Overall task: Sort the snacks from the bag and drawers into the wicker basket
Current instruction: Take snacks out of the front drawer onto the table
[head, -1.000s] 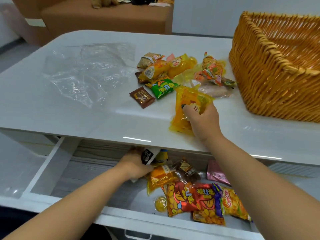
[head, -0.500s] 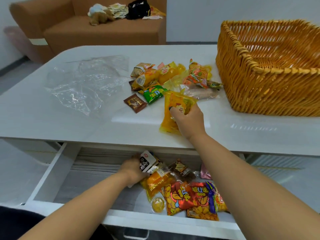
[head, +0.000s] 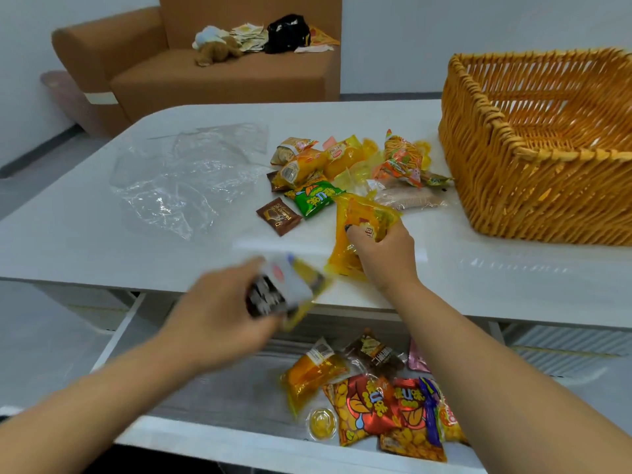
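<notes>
A glossy white tabletop (head: 102,241) carries a woven wicker basket (head: 513,186) at its right edge. The left hand (head: 219,319) grips a blurred crinkly packet (head: 287,289); the right hand (head: 383,254) clutches a yellow plastic pouch (head: 362,217).

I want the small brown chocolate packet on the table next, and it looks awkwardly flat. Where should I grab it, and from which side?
Judging by its pose, pinch the brown chocolate packet at its near-left corner, coming from the left. It lies flat on the table, with bare table left and front, while the green snack pack crowds its far-right side.
</notes>
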Available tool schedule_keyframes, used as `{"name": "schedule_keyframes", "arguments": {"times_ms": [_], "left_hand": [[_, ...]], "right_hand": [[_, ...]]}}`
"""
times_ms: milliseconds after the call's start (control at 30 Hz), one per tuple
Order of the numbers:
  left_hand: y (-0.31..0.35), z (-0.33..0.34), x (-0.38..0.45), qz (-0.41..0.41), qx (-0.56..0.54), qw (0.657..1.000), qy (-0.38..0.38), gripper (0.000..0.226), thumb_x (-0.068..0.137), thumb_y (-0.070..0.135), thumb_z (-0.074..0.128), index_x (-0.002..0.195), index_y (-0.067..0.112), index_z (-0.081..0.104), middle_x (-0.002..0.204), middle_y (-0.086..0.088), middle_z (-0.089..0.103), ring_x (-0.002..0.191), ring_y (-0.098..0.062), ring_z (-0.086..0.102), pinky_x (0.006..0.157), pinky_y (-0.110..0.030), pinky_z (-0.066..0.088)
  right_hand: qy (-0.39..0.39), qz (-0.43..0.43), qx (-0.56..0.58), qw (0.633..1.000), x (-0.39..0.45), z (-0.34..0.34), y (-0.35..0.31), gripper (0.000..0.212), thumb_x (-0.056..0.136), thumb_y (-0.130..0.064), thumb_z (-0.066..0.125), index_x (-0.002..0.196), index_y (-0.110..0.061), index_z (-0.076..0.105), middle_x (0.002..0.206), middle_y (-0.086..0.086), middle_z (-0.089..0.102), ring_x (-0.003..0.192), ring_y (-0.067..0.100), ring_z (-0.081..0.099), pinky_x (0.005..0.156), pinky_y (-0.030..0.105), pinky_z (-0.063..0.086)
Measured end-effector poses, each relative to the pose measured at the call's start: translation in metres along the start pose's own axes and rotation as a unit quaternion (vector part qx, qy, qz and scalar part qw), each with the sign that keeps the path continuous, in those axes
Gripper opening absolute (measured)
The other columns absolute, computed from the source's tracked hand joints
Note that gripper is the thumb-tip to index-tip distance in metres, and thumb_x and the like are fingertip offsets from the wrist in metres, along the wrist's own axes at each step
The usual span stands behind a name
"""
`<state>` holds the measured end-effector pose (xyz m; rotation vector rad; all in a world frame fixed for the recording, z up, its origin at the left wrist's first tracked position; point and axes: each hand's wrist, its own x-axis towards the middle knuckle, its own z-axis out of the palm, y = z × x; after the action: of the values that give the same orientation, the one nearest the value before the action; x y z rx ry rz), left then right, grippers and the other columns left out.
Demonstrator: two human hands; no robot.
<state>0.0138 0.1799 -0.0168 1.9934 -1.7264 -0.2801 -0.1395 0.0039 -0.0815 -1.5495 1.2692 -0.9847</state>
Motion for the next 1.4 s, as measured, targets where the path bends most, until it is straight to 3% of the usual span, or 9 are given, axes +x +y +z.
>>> {"name": "schedule_keyframes", "arguments": {"times_ms": [100, 300, 567, 667, 800, 1067, 1167, 1267, 1400], "left_hand": [[0.005, -0.023, 0.056, -0.073, -0.093, 0.982, 0.15, 0.029, 0.072, 0.03, 0.079, 0.087, 0.031, 0.054, 0.076, 0.014, 0.061, 0.066, -0.006, 0.061, 0.049, -0.01, 0.043], [-0.04, 0.048, 0.16, -0.207, -0.179, 0.943, 0.192, 0.042, 0.08, 0.028, 0.074, 0.11, 0.012, 0.05, 0.097, -0.001, 0.058, 0.095, -0.023, 0.06, 0.068, -0.022, 0.037], [-0.049, 0.079, 0.162, -0.063, -0.157, 0.963, 0.209, 0.065, 0.089, 0.014, 0.064, 0.146, 0.009, 0.033, 0.137, -0.01, 0.042, 0.126, -0.023, 0.043, 0.099, -0.025, 0.036], [-0.048, 0.08, 0.163, -0.064, -0.184, 0.954, 0.228, 0.07, 0.092, 0.01, 0.059, 0.151, 0.012, 0.022, 0.144, -0.007, 0.036, 0.131, -0.017, 0.038, 0.1, -0.023, 0.033], [-0.052, 0.079, 0.167, -0.067, -0.177, 0.954, 0.233, 0.075, 0.096, 0.012, 0.053, 0.155, 0.018, 0.009, 0.152, -0.005, 0.031, 0.137, -0.019, 0.032, 0.111, -0.033, 0.033], [-0.056, 0.086, 0.168, -0.034, -0.06, 0.986, 0.154, 0.097, 0.089, 0.049, 0.06, 0.156, 0.019, -0.005, 0.164, 0.0, -0.001, 0.151, -0.017, -0.003, 0.122, -0.05, 0.003], [-0.057, 0.087, 0.17, -0.029, 0.044, 0.994, 0.096, 0.111, 0.077, 0.075, 0.054, 0.156, 0.022, -0.005, 0.163, -0.003, -0.011, 0.15, -0.023, -0.014, 0.116, -0.058, -0.002], [-0.058, 0.087, 0.175, -0.028, 0.102, 0.993, 0.05, 0.121, 0.064, 0.093, 0.036, 0.155, 0.028, -0.009, 0.163, -0.002, -0.013, 0.15, -0.024, -0.015, 0.116, -0.061, 0.003], [-0.056, 0.091, 0.188, -0.02, 0.126, 0.991, 0.037, 0.123, 0.057, 0.099, 0.027, 0.155, 0.031, -0.008, 0.164, -0.003, -0.005, 0.15, -0.028, -0.006, 0.116, -0.061, 0.012]], "right_hand": [[0.006, 0.003, -0.009, 1.0, 0.001, 0.002, 0.0, 0.059, 0.062, -0.057, 0.056, 0.105, -0.018, 0.058, 0.083, -0.007, 0.06, 0.077, 0.015, 0.059, 0.065, 0.029, 0.044], [0.01, -0.005, -0.01, 1.0, 0.001, 0.001, 0.001, 0.051, 0.07, -0.049, 0.061, 0.108, -0.016, 0.06, 0.08, -0.011, 0.06, 0.073, 0.007, 0.058, 0.059, 0.024, 0.04], [0.029, -0.051, 0.016, 0.998, 0.001, 0.003, -0.005, 0.055, 0.068, -0.043, 0.06, 0.119, -0.026, 0.053, 0.089, -0.018, 0.06, 0.075, -0.01, 0.058, 0.062, 0.01, 0.042], [0.029, -0.147, 0.011, 0.989, 0.018, 0.007, -0.017, 0.059, 0.072, -0.03, 0.064, 0.125, -0.04, 0.04, 0.112, -0.026, 0.053, 0.097, -0.02, 0.052, 0.08, 0.002, 0.04], [0.034, -0.175, -0.099, 0.979, 0.05, 0.023, -0.012, 0.075, 0.079, -0.039, 0.058, 0.147, -0.017, 0.035, 0.146, 0.005, 0.032, 0.137, 0.016, 0.028, 0.115, 0.034, 0.025], [0.284, -0.229, -0.044, 0.93, 0.022, -0.012, 0.001, 0.062, 0.086, -0.037, 0.062, 0.142, -0.018, 0.042, 0.118, 0.002, 0.038, 0.095, -0.009, 0.04, 0.082, -0.007, 0.025], [0.329, -0.226, -0.176, 0.9, 0.027, -0.045, 0.016, 0.051, 0.078, -0.01, 0.075, 0.126, -0.016, 0.061, 0.11, 0.016, 0.044, 0.087, 0.009, 0.041, 0.073, 0.01, 0.039], [0.23, -0.239, -0.348, 0.877, 0.03, -0.063, 0.034, 0.054, 0.069, 0.004, 0.073, 0.121, -0.013, 0.066, 0.113, 0.024, 0.045, 0.094, 0.033, 0.049, 0.069, 0.035, 0.051], [0.125, -0.203, -0.427, 0.873, 0.029, -0.053, 0.036, 0.065, 0.078, -0.032, 0.066, 0.135, -0.005, 0.05, 0.127, 0.023, 0.042, 0.115, 0.041, 0.041, 0.09, 0.046, 0.045]]}}
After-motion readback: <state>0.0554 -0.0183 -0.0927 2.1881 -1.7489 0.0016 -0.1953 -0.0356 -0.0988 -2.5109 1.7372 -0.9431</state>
